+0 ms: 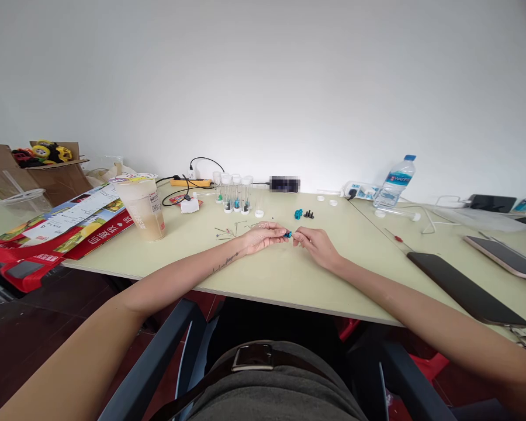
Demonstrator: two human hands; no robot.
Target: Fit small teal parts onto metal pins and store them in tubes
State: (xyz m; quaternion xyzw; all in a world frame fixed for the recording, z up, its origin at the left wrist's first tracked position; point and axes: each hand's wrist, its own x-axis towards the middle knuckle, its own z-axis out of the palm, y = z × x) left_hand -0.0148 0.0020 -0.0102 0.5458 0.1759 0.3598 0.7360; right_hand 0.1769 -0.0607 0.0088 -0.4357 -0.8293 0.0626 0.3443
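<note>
My left hand (265, 237) is closed, its thumb and fingertips pinching a small blue piece (288, 234) above the table. Close by on the right, my right hand (313, 244) has its fingers curled and pressed together near that piece; whatever lies between its fingertips is too small to make out. Just beyond the hands sit a cluster of teal-blue pieces (298, 214) and a group of small black pieces (309, 214). Several thin pins or wires (225, 234) lie left of my left hand. Behind them stand several clear tubes (236, 196) with small coloured pieces inside.
A drink cup (142, 207) stands at left beside a red bag (100, 234) and a cardboard box (55, 181). At right are a water bottle (394, 182), a power strip (362, 190), a black phone (464, 286) and a second device (506, 257). White caps (333, 203) lie toward the wall.
</note>
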